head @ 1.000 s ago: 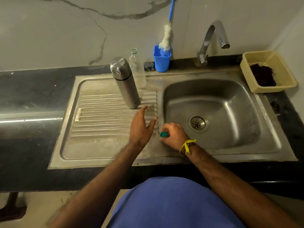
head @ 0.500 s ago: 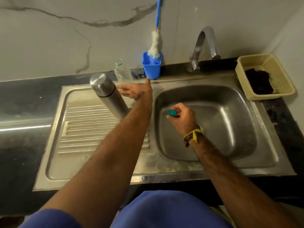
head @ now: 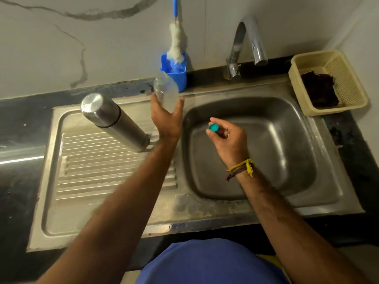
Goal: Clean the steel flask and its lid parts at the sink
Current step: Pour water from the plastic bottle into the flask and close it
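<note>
Steel flask [head: 114, 121]: stands capped on the ribbed drainboard [head: 102, 169], at about 10 o'clock from the basin's centre, clear of both hands. Lid on, no part taken off; judged not yet started on.

Clear plastic bottle [head: 165, 93]: held up off the steel at 11 o'clock from the basin, just in front of the blue holder [head: 176, 75]. Mouth bare. Probably picked up so its contents can be poured for the wash; what it contains cannot be read through the blur.

Left hand [head: 167, 121]: thumb on one side of the bottle's lower body, fingers curled round the other, palm beneath. A full wrap, not a fingertip hold.

Teal screw cap [head: 214, 127]: off the bottle, carried over the sink basin [head: 287, 144], presumably kept aside until the bottle is done with.

Right hand [head: 227, 138]: thumb and forefinger pinch the cap; remaining fingers folded loosely into the palm. Thread band at the wrist.

Bottle brush [head: 176, 42]: white head up, standing in the blue holder at 12 o'clock, within reach for the flask's interior.

Tap [head: 249, 42]: at 1 o'clock, no water running.

Basket [head: 328, 80]: at 2 o'clock, holding a dark cloth.
</note>
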